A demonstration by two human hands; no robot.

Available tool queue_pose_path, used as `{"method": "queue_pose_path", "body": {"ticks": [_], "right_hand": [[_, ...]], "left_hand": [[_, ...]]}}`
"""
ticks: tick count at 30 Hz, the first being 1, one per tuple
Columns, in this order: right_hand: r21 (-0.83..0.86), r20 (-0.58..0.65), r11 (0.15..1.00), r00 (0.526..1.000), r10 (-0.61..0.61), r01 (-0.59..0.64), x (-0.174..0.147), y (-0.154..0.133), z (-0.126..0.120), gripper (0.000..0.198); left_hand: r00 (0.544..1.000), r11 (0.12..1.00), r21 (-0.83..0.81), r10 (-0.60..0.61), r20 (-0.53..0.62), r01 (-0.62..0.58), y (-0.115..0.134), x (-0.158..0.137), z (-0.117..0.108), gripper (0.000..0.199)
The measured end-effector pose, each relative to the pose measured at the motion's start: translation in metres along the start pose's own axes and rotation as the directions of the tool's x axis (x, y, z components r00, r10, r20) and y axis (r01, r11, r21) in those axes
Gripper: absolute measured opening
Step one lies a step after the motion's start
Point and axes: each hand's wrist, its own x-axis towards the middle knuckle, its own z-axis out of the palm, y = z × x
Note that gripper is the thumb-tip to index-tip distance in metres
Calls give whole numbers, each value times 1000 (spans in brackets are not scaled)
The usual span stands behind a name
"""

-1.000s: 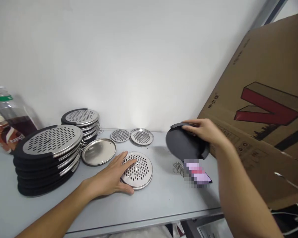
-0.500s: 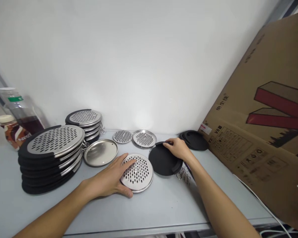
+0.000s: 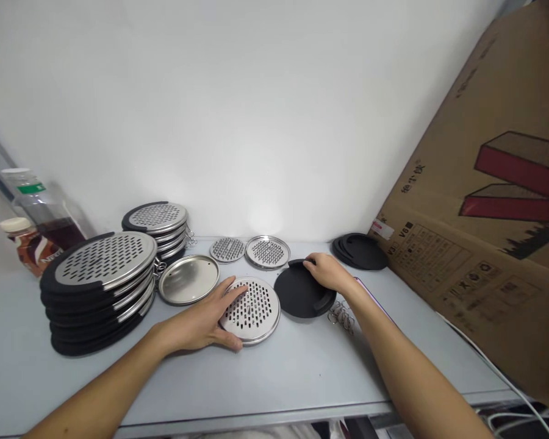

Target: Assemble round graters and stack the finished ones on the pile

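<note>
A round metal grater plate [image 3: 255,310] with slotted holes lies flat on the table. My left hand [image 3: 218,315] holds it by its left side, thumb at the front edge and index finger over the top; the other fingers are partly hidden. To its right is a black round base [image 3: 302,292] with a raised rim part. My right hand [image 3: 324,271] pinches this base at its back right edge, fingertips partly out of sight. Close to my right wrist lie several small metal ring clips [image 3: 341,317]. A shallow metal dish [image 3: 190,279] sits left of my left hand.
At left stand two stacks of black-edged graters, a near stack [image 3: 101,292] and a far stack [image 3: 158,225], beside bottles [image 3: 50,210]. Loose grater discs [image 3: 268,252] lie by the wall. More black bases [image 3: 361,251] are at back right, next to a large cardboard box [image 3: 480,244].
The view has shifted slightly. Both hands keep their places on the grater plate and the black base, with little visible movement.
</note>
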Motion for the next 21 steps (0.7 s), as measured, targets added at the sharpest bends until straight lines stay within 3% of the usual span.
{"method": "queue_pose_path", "body": {"ticks": [5, 10, 14, 17, 21], "right_hand": [[-55, 62, 997, 997, -52, 55, -1, 0, 4, 25], [-118, -57, 989, 993, -100, 93, -15, -19, -2, 29], [-139, -95, 990, 995, -31, 17, -20, -25, -1, 33], [-111, -21, 993, 999, -28, 25, -18, -28, 10, 27], [-44, 87, 991, 989, -123, 127, -19, -49, 36, 30]], "left_hand": [[1000, 1000, -21, 3, -8, -3, 1, 1, -1, 103], [1000, 999, 39, -26, 14, 25, 0, 2, 3, 116], [1000, 998, 63, -29, 2, 29, -2, 3, 10, 129], [999, 999, 44, -29, -23, 30, 1, 5, 13, 128], [999, 999, 22, -35, -6, 35, 10, 10, 13, 126]]}}
